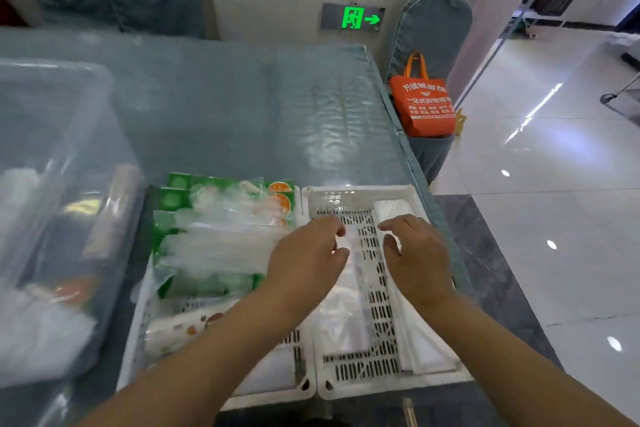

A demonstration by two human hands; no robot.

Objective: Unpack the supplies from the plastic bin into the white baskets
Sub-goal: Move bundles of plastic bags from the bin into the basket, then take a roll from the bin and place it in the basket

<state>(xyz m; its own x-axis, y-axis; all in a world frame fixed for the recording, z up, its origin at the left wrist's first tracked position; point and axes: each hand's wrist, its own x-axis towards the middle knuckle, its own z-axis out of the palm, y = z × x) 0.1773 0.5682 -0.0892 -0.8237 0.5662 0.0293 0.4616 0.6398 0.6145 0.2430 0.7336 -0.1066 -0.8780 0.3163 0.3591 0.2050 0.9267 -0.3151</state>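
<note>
Hovering over the right white basket (360,381), both hands sat palm-down in the head view: left hand (306,262) with fingers loosely curled at a clear flat packet (341,308) lying along the basket's left half, grip on it impossible to confirm through the blur; right hand (415,253) loose and wide, holding nothing, over white folded packs (424,347) stacked along the right wall. Left white basket (135,354), touching the right one, held green-edged clear packs (214,236) and a printed roll (180,329); the plastic bin (52,184) stood just left on the blue-covered counter (225,107), supplies inside blurred.
</note>
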